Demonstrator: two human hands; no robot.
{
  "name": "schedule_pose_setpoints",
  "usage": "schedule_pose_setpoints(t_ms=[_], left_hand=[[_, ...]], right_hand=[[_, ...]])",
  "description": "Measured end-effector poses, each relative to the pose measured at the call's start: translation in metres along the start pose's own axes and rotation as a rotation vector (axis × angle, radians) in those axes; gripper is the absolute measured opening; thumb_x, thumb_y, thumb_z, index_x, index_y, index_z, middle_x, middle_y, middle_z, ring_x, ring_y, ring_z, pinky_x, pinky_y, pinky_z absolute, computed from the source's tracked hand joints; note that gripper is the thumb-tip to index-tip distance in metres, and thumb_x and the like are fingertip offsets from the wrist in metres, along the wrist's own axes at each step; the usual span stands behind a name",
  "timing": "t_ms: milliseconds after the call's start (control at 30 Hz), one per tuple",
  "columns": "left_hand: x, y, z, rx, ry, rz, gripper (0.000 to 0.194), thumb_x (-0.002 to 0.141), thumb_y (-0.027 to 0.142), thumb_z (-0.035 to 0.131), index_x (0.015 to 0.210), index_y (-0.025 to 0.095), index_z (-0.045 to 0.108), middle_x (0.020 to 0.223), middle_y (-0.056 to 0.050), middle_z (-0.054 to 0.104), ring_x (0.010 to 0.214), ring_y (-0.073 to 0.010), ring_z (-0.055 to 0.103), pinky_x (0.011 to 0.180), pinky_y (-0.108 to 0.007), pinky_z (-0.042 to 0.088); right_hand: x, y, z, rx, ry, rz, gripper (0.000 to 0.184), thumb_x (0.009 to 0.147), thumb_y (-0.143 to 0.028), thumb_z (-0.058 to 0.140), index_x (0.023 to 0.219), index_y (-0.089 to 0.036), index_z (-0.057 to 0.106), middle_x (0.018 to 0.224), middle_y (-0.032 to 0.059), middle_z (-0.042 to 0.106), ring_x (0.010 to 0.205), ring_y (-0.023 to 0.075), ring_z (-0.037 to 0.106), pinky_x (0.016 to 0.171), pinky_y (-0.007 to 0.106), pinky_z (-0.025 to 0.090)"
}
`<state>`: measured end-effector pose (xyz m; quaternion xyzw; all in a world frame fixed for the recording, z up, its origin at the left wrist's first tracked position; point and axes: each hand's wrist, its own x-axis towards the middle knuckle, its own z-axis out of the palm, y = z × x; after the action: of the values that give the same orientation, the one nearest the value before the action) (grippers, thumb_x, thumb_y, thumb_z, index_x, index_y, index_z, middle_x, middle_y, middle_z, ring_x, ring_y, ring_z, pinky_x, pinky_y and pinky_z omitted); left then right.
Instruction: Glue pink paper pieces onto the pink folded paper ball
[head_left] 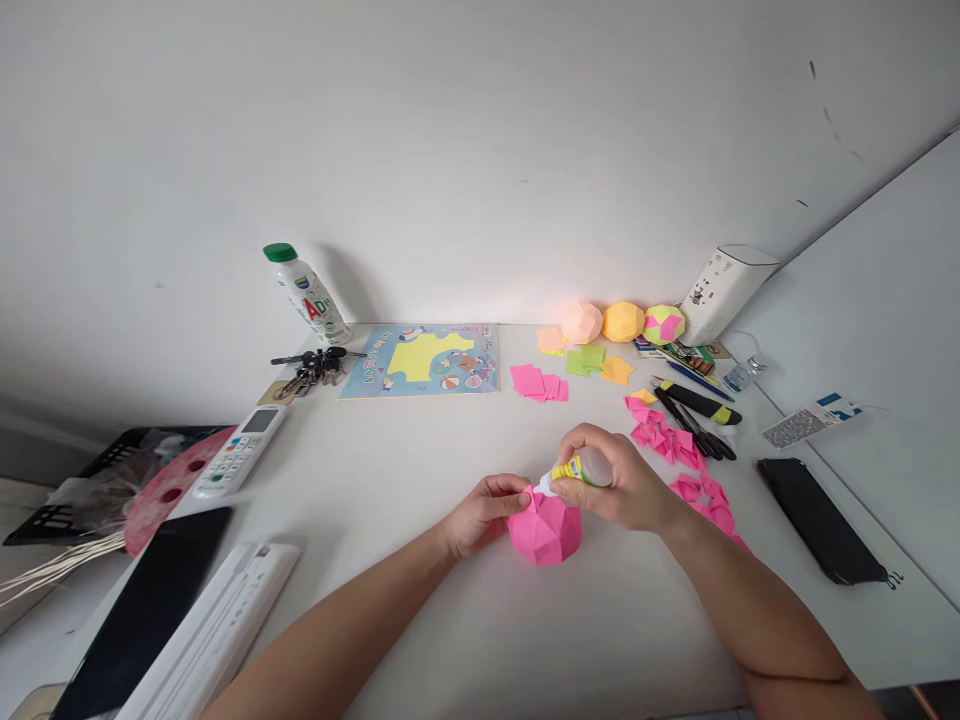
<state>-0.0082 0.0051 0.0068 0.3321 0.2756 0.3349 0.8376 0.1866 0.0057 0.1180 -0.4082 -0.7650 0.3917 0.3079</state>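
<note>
A pink folded-paper ball, part of its top hidden by my hands, rests at the middle front of the white table. My left hand pinches its upper left edge between thumb and fingers. In my right hand is a small glue bottle with a yellow label, tilted so its white nozzle points down left at the ball's top edge. The nozzle tip appears to touch the paper. Several pink folded paper pieces lie to the right of that hand.
At the back stand three finished paper balls, near sticky-note stacks and a blue picture book. Scissors, a cutter and a black pouch lie right. A bottle, keys and a remote are left.
</note>
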Motion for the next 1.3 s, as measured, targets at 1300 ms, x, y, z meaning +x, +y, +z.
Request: schedule_pose_setpoints(t_ms=[1300], left_hand=[[0.000, 0.003, 0.001, -0.049, -0.100, 0.068, 0.015, 0.066, 0.029, 0.074, 0.063, 0.015, 0.070, 0.062, -0.001, 0.050, 0.062, -0.0129, 0.048, 0.060, -0.026, 0.036]], right_hand=[[0.027, 0.034, -0.015, 0.830, 0.254, 0.156, 0.024, 0.071, -0.038, 0.065, 0.091, -0.025, 0.058, 0.087, 0.0033, 0.062, 0.086, 0.0197, 0.059, 0.069, 0.033, 0.048]])
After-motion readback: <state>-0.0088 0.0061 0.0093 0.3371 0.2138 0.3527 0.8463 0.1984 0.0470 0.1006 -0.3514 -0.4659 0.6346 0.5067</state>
